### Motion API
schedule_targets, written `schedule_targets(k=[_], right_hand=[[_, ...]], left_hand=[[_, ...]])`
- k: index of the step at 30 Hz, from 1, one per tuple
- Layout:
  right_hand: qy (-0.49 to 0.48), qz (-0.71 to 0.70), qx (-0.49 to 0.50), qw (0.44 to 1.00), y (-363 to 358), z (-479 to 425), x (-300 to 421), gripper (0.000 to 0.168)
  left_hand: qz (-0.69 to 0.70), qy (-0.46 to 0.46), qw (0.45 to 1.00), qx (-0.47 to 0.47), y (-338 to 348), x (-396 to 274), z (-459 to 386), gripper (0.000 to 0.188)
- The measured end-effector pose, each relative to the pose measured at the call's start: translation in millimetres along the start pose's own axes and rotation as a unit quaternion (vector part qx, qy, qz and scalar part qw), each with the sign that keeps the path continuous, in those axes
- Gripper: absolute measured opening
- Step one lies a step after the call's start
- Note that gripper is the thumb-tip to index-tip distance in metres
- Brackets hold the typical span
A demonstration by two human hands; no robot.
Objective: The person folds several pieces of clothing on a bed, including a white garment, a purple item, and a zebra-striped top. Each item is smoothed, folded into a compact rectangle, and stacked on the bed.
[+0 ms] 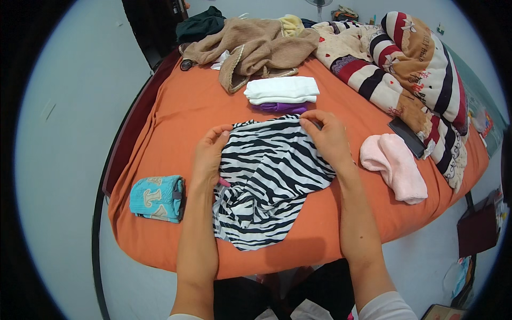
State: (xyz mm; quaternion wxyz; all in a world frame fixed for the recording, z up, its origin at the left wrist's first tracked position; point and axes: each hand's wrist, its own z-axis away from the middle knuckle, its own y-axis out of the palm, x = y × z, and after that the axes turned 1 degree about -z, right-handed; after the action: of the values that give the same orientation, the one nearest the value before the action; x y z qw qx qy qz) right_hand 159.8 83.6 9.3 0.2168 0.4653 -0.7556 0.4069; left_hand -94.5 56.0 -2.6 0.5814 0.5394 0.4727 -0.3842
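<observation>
A black-and-white zebra-striped garment (276, 164) lies on the orange bed sheet (192, 108), its lower part bunched and spread towards me. My left hand (212, 154) pinches its upper left corner between thumb and fingers. The upper right part of the same edge is pinched by my right hand (326, 134). Just beyond that edge sits a small stack, a folded white cloth (282, 90) on top of a folded purple cloth (280, 108). Left of my left forearm is a folded turquoise garment (156, 199) with beige letter shapes.
A folded pink fluffy cloth (394, 166) and a dark flat object (407, 137) lie at the right. A patterned quilt (404, 68) covers the far right. A crumpled brown blanket (260, 48) and a dark green cloth (202, 24) lie at the far end.
</observation>
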Motion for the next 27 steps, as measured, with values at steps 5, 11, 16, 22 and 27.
schedule_targets(k=[5,11,16,22,27], right_hand=[[-0.149,0.025,0.09,0.984,8.0,3.1,16.6,0.024],[-0.137,0.016,0.26,0.956,29.5,19.3,14.6,0.019],[-0.038,-0.065,0.138,0.988,24.2,10.6,17.6,0.011],[0.069,-0.09,0.02,0.993,28.2,9.9,6.7,0.014],[0.135,-0.25,0.327,0.901,14.3,13.2,32.9,0.028]], left_hand=[[-0.118,0.091,0.988,-0.037,1.9,7.4,-0.1,0.017],[-0.143,0.112,0.983,-0.042,0.2,10.9,-1.8,0.017],[-0.141,0.107,0.982,-0.061,0.1,8.2,-1.3,0.017],[-0.11,0.072,0.99,-0.057,-2.8,10.2,-8.4,0.018],[-0.128,0.112,0.985,-0.041,-11.2,17.8,-10.0,0.017]])
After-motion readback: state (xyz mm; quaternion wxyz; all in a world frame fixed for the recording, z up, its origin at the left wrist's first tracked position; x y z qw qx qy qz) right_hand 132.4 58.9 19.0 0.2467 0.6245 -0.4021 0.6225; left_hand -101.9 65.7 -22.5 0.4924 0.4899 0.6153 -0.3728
